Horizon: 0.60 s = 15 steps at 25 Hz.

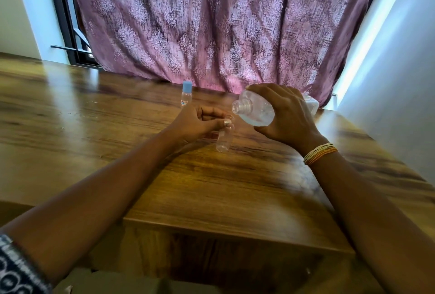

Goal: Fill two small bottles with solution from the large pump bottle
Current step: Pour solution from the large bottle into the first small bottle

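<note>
Both grips are full: with my right hand (286,114) I clasp the large bottle (253,111), pump off, tipped with its long axis nearly level and its open neck pointing left. Just below and left of that neck, my left hand (200,121) pinches the top of a small clear bottle (223,139) standing on the bench (94,117). Its mouth sits beneath the neck, slightly left. The blue-capped bottle (186,94) waits behind, well apart.
</note>
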Available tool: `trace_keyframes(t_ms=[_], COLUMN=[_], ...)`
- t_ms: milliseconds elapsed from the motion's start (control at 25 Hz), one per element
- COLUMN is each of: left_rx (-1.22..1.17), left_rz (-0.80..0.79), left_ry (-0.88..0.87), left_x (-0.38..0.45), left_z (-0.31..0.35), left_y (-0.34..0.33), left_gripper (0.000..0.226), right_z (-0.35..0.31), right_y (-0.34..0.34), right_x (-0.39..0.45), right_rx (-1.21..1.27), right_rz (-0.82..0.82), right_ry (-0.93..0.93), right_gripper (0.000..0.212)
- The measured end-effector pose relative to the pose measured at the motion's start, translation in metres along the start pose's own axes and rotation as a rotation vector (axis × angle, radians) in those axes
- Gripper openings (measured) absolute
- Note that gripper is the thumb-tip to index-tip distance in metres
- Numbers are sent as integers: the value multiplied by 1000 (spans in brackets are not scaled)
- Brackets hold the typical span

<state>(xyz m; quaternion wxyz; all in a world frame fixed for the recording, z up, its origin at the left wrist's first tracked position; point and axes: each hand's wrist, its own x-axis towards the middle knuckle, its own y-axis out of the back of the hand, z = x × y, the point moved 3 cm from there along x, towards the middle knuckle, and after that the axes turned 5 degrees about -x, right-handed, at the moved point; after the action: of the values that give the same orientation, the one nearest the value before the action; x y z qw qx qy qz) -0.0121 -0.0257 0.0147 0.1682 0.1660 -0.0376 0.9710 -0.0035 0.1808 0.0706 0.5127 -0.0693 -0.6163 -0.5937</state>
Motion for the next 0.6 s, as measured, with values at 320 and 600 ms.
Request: trace_keyframes(t_ms=[320,600], left_rx=[20,9], left_rz=[2,14], left_ry=[-21,-19], left_x=[1,1], left_z=[0,-1], left_y=[1,0], left_gripper=[29,31], right_z=[-5,-4], right_y=[2,2], right_x=[1,1], right_rx=[-55,-89], right_rz=[26,48], right_ry=[38,50], right_gripper=[51,51])
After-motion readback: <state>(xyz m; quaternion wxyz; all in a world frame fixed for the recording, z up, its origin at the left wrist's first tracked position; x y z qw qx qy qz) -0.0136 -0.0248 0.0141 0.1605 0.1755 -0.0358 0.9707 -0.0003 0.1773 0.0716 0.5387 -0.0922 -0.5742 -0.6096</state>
